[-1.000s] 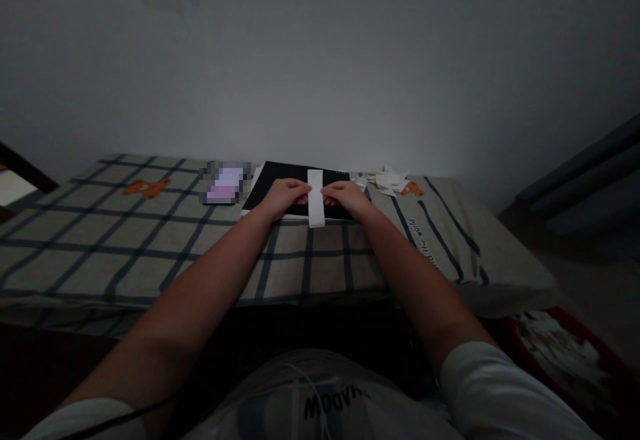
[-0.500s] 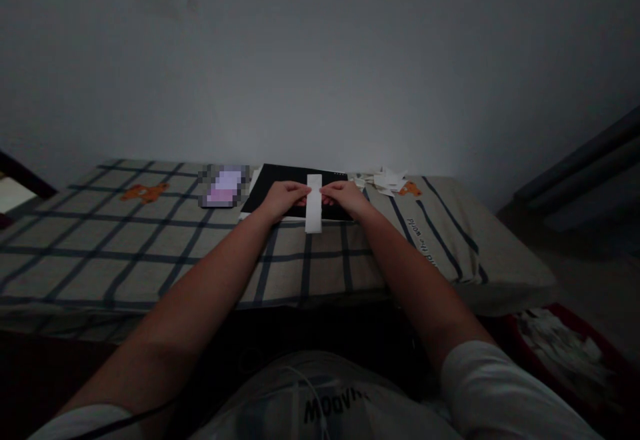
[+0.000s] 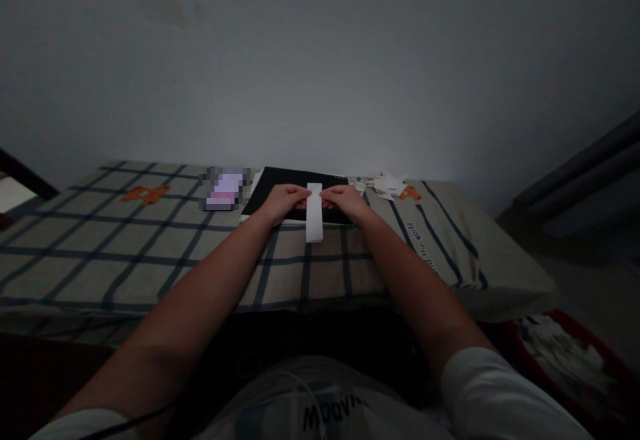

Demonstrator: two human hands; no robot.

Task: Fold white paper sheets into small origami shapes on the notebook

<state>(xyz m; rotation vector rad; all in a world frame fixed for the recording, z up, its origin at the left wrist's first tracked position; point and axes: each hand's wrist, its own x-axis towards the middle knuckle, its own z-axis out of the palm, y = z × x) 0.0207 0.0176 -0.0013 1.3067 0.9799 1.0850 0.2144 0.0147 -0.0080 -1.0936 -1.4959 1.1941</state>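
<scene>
Checked cloth [image 3: 150, 240] covers the table. Paper scraps [image 3: 383, 183] lie far right, a blurred object [image 3: 225, 189] left of the black board [image 3: 280, 183]. Left hand [image 3: 280, 201] and right hand [image 3: 347, 201] pinch a white strip [image 3: 314, 212] from either side, over the board's near edge.

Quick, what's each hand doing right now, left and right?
Left hand: closed, pinching the left edge of the white paper strip.
Right hand: closed, pinching the same strip's right edge.
</scene>
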